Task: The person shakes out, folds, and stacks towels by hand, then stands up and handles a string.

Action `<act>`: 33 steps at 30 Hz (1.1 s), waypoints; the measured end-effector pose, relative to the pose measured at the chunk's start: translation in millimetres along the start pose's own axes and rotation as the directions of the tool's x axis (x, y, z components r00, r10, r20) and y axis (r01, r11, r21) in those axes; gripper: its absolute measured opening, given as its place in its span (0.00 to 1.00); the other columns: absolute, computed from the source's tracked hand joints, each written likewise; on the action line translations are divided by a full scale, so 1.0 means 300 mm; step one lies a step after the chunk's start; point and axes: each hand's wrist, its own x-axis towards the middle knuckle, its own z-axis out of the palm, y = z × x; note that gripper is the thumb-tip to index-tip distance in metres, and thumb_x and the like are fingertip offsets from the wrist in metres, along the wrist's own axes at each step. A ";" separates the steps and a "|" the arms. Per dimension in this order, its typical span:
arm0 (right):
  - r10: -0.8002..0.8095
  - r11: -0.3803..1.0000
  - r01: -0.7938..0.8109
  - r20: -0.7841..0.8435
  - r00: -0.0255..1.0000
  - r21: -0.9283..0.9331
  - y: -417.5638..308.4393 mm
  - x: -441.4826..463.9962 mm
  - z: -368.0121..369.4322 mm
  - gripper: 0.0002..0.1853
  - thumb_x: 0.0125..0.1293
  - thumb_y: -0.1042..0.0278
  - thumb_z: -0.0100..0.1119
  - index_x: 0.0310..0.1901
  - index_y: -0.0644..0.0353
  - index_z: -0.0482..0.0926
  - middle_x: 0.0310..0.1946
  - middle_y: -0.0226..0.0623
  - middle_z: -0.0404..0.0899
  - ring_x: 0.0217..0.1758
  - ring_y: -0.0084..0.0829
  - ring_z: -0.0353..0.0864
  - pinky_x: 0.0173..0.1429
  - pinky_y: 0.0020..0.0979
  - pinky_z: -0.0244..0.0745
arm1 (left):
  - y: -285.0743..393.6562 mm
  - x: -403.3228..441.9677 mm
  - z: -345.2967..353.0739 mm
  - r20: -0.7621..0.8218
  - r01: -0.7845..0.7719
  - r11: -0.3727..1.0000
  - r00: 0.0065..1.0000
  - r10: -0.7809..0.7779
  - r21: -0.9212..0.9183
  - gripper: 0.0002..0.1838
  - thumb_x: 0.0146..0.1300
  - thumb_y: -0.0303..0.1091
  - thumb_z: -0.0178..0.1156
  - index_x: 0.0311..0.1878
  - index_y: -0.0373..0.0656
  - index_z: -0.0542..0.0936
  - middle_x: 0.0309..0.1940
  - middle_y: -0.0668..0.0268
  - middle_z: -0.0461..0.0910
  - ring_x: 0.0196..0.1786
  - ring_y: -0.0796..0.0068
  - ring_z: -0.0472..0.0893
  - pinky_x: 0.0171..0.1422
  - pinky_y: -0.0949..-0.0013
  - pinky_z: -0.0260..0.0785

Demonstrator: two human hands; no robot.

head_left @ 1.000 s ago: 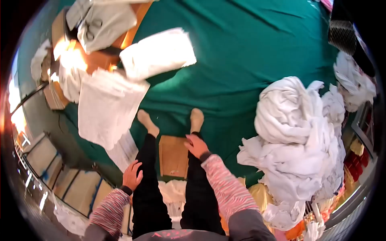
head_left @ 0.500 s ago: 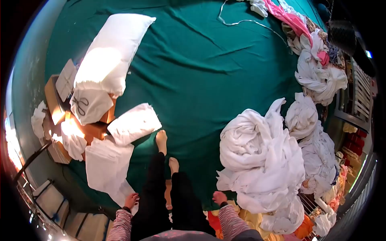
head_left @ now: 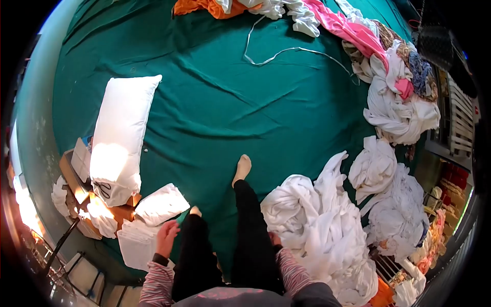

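Observation:
My left hand (head_left: 166,238) hangs beside my left leg, fingers apart and holding nothing, in front of a stack of folded white cloth (head_left: 137,245). A folded white bundle (head_left: 162,204) lies just above that stack. My right hand (head_left: 275,239) is low beside my right thigh, partly hidden, so its fingers do not show clearly. Close to its right rises a big heap of loose white cloth (head_left: 327,230). Both my feet, in light socks, stand on the green floor covering (head_left: 215,102).
A white pillow-like sack (head_left: 123,128) with a dark tie lies by cardboard boxes (head_left: 72,171) at left. Smaller white heaps (head_left: 396,215), pink cloth (head_left: 353,30) and orange cloth (head_left: 209,7) line the right and far edges. A white cord (head_left: 286,50) curves across the covering.
The view has shifted forward over the green covering, and my feet have stepped. The cardboard piece between my legs is now mostly hidden. My right hand has dropped from my knee to my thigh's side.

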 end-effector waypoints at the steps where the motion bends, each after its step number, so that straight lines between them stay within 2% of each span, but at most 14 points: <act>1: -0.071 0.997 0.072 -0.038 0.997 0.025 -0.051 0.068 -0.080 0.17 0.56 0.56 0.50 0.41 0.59 0.75 0.31 0.41 0.77 0.36 0.39 0.75 0.42 0.35 0.68 | 0.095 0.028 0.088 0.061 -0.040 0.998 0.997 0.043 -0.048 0.13 0.60 0.31 0.48 0.48 0.38 0.70 0.39 0.66 0.75 0.39 0.79 0.75 0.41 0.80 0.65; 10: -0.331 0.943 0.332 -0.175 0.927 -0.023 -0.806 0.460 -0.701 0.17 0.57 0.60 0.51 0.45 0.61 0.74 0.38 0.41 0.77 0.42 0.33 0.76 0.47 0.28 0.69 | 0.593 0.313 0.646 0.463 -0.009 0.946 0.870 0.166 -0.323 0.14 0.60 0.26 0.49 0.50 0.37 0.69 0.42 0.64 0.73 0.45 0.79 0.73 0.49 0.77 0.65; 12: -0.365 0.922 0.337 -0.141 0.920 -0.191 -0.950 0.577 -0.742 0.18 0.57 0.59 0.52 0.45 0.62 0.74 0.39 0.43 0.77 0.42 0.36 0.76 0.47 0.29 0.70 | 0.629 0.424 0.680 0.494 -0.062 0.992 0.863 0.108 -0.108 0.15 0.59 0.29 0.51 0.49 0.39 0.70 0.40 0.68 0.74 0.42 0.83 0.73 0.46 0.79 0.65; 16: -0.513 0.781 0.453 -0.028 0.858 -0.430 -1.189 0.933 -0.759 0.20 0.55 0.57 0.53 0.47 0.61 0.72 0.47 0.45 0.72 0.52 0.41 0.69 0.56 0.37 0.62 | 0.751 0.594 0.702 0.521 0.155 0.948 0.853 0.014 -0.279 0.15 0.61 0.27 0.48 0.51 0.38 0.68 0.42 0.64 0.74 0.44 0.80 0.73 0.49 0.77 0.65; 17: -0.685 0.620 0.555 -0.038 0.727 -0.555 -1.211 1.064 -0.732 0.21 0.53 0.59 0.53 0.48 0.59 0.69 0.46 0.43 0.71 0.50 0.46 0.67 0.54 0.39 0.63 | 0.833 0.614 0.685 0.491 0.228 0.911 0.871 -0.033 -0.343 0.14 0.61 0.27 0.46 0.51 0.38 0.67 0.43 0.63 0.74 0.44 0.78 0.73 0.49 0.76 0.65; 19: -0.624 0.583 0.448 -0.020 0.781 -0.678 -1.428 1.208 -0.734 0.27 0.50 0.58 0.56 0.51 0.58 0.65 0.52 0.38 0.65 0.55 0.42 0.62 0.53 0.41 0.64 | 0.888 0.646 0.679 0.450 0.330 0.843 0.885 -0.120 -0.425 0.14 0.62 0.29 0.44 0.51 0.38 0.67 0.44 0.61 0.73 0.44 0.75 0.74 0.47 0.74 0.65; 23: -0.839 0.380 0.444 -0.100 0.534 -0.812 -1.792 1.501 -0.740 0.35 0.41 0.58 0.63 0.54 0.57 0.62 0.55 0.34 0.61 0.60 0.38 0.57 0.57 0.46 0.57 | 0.930 0.681 0.734 0.464 0.573 0.694 0.804 -0.372 -0.437 0.15 0.62 0.31 0.45 0.52 0.38 0.66 0.46 0.60 0.73 0.46 0.74 0.74 0.48 0.73 0.64; 24: -0.813 0.352 0.353 -0.096 0.575 -0.867 -1.858 1.556 -0.749 0.36 0.41 0.56 0.62 0.54 0.55 0.62 0.56 0.34 0.60 0.61 0.40 0.56 0.59 0.46 0.53 | 0.950 0.690 0.753 0.474 0.574 0.668 0.806 -0.356 -0.475 0.15 0.62 0.31 0.45 0.51 0.37 0.66 0.46 0.59 0.73 0.46 0.72 0.74 0.49 0.72 0.64; 26: -0.801 0.233 0.217 -0.060 0.596 -0.948 -1.900 1.659 -0.774 0.26 0.45 0.57 0.59 0.48 0.55 0.69 0.56 0.33 0.61 0.61 0.38 0.56 0.59 0.49 0.51 | 0.968 0.704 0.797 0.442 0.590 0.610 0.805 -0.395 -0.530 0.15 0.62 0.31 0.45 0.51 0.37 0.66 0.46 0.59 0.73 0.46 0.72 0.74 0.49 0.72 0.64; 28: -0.797 0.145 0.155 -0.023 0.603 -0.977 -1.861 1.717 -0.792 0.12 0.54 0.61 0.50 0.38 0.56 0.76 0.50 0.36 0.68 0.60 0.38 0.58 0.61 0.50 0.48 | 0.971 0.700 0.855 0.394 0.571 0.561 0.821 -0.414 -0.600 0.13 0.63 0.30 0.44 0.50 0.37 0.67 0.44 0.60 0.74 0.44 0.72 0.75 0.47 0.74 0.64; 30: -0.516 0.152 0.274 0.161 0.842 -0.950 -1.803 1.685 -0.798 0.12 0.57 0.66 0.41 0.31 0.52 0.78 0.31 0.37 0.79 0.41 0.40 0.76 0.55 0.50 0.56 | 0.968 0.692 0.909 0.379 0.599 0.556 0.798 -0.468 -0.576 0.13 0.63 0.31 0.45 0.49 0.37 0.68 0.43 0.60 0.75 0.43 0.73 0.75 0.46 0.75 0.65; 31: -0.516 -0.006 0.447 0.385 0.765 -0.895 -1.724 1.670 -0.794 0.12 0.55 0.64 0.43 0.27 0.55 0.78 0.28 0.39 0.78 0.31 0.39 0.78 0.44 0.44 0.67 | 0.973 0.695 0.933 0.375 0.611 0.538 0.787 -0.490 -0.580 0.13 0.63 0.31 0.45 0.48 0.37 0.69 0.42 0.61 0.75 0.42 0.73 0.75 0.46 0.75 0.65; 32: -0.455 0.071 0.688 0.591 0.666 -0.722 -1.703 1.602 -0.819 0.11 0.55 0.62 0.47 0.28 0.59 0.76 0.26 0.41 0.78 0.27 0.38 0.77 0.32 0.39 0.71 | 0.986 0.705 0.949 0.363 0.604 0.518 0.789 -0.496 -0.605 0.14 0.63 0.33 0.44 0.48 0.37 0.69 0.41 0.61 0.75 0.42 0.73 0.75 0.46 0.75 0.65; 33: -0.737 0.199 0.638 0.316 0.598 -0.744 -1.648 1.486 -0.830 0.13 0.56 0.59 0.49 0.29 0.61 0.74 0.23 0.45 0.76 0.28 0.41 0.77 0.28 0.40 0.69 | 0.986 0.716 0.964 0.375 0.602 0.521 0.793 -0.480 -0.606 0.14 0.63 0.33 0.44 0.48 0.37 0.69 0.41 0.61 0.75 0.42 0.73 0.75 0.46 0.75 0.65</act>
